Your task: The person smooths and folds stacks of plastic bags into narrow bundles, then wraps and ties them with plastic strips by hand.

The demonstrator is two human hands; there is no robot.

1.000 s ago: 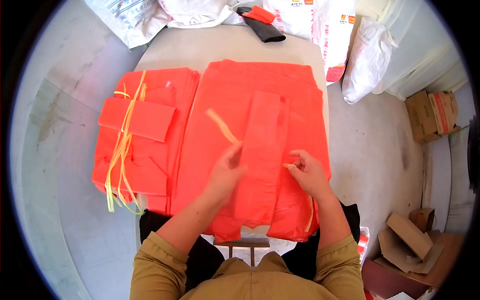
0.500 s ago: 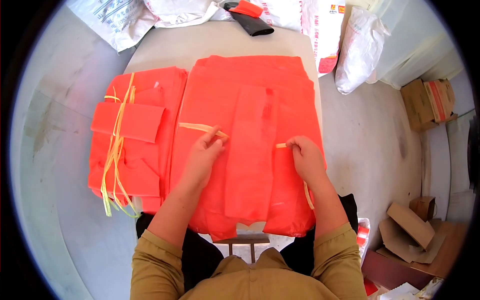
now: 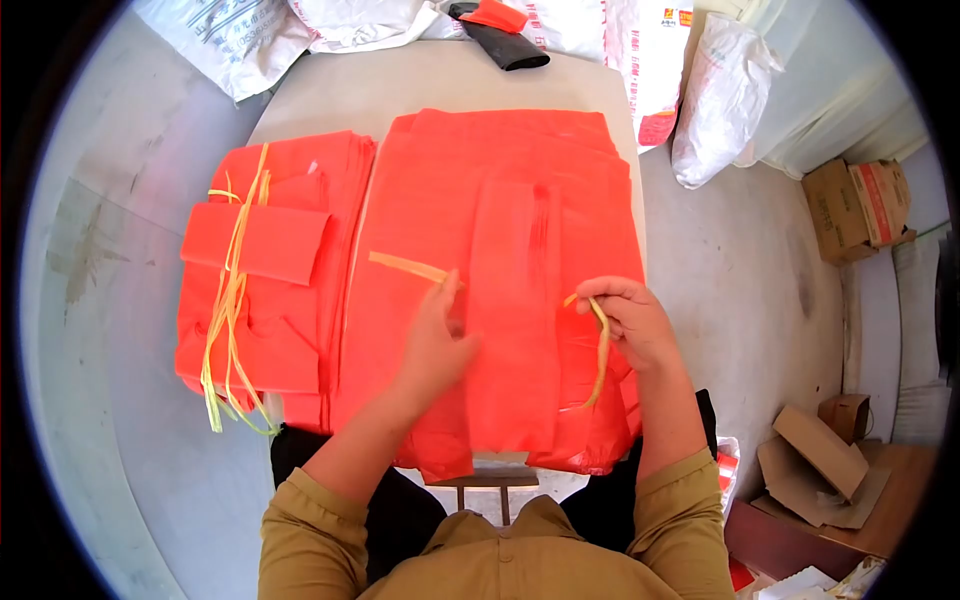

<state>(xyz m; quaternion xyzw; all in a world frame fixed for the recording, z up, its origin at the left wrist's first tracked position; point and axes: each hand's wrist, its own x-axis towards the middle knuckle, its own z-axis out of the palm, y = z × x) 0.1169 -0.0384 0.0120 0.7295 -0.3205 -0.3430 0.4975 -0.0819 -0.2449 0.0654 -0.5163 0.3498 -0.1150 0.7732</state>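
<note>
Right of centre, the right hand pinches a yellow strip between its fingers. Left of centre, the left hand meets another yellow length; whether its fingers grip, I cannot tell. Mid-frame between them, a folded red sheet tops the red stack.

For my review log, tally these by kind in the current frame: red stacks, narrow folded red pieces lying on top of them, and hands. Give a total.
Red stacks: 2 (smaller stack, larger stack)
Narrow folded red pieces: 2 (one on the smaller stack, one on the larger)
Hands: 2 (left hand, right hand)
Total: 6
</note>
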